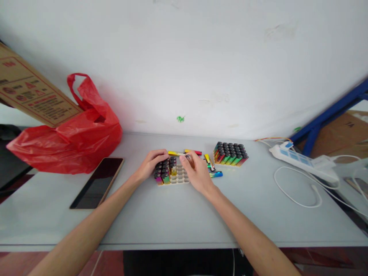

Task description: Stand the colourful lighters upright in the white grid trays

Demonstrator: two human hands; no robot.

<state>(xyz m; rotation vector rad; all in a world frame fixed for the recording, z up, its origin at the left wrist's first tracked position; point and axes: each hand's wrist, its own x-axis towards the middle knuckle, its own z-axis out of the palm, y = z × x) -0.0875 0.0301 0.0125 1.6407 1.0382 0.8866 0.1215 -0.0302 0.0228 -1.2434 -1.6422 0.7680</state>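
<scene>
A pale tray with rows of holes [180, 178] lies on the table, its left part filled with upright black-topped lighters [165, 174]. My left hand [152, 163] rests with bent fingers against the back left of these lighters. Over the tray's right part, my right hand [197, 170] has thumb and fingers pinched around a lighter, of which only a small dark end [188, 156] shows. Loose lighters lie behind and to the right of the tray, among them a yellow one [175, 153], a red one [193, 152] and a blue one [216, 174].
A full block of upright lighters [230, 154] stands to the right. On the left are a tablet [97, 184], a red plastic bag [86, 134] and a cardboard box [37, 88]. A white power strip [304, 163] with cables lies at the right.
</scene>
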